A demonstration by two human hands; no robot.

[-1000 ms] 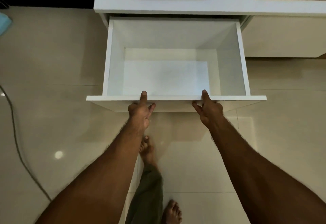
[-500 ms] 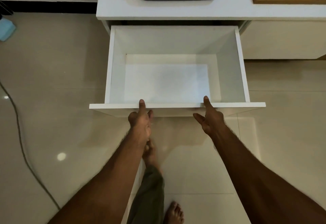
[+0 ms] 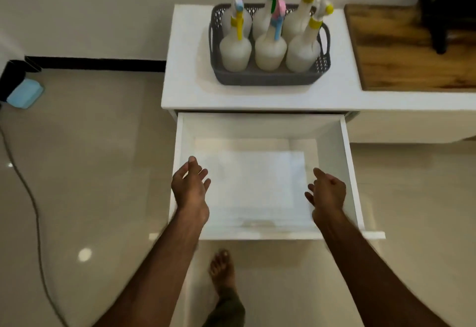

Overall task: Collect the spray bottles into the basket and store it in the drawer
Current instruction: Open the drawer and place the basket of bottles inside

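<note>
Fingers [image 3: 198, 169] of both hands are spread and hold nothing, the left hand [image 3: 190, 187] and right hand [image 3: 326, 191] hovering over the open drawer [image 3: 346, 162]. Six bottles [image 3: 270, 48] stand in the basket [image 3: 268, 78] on the cabinet top [image 3: 190, 90], so collecting looks done. Next, I judge, both hands must reach up, grip the basket's ends, and lower it level into the drawer.
</note>
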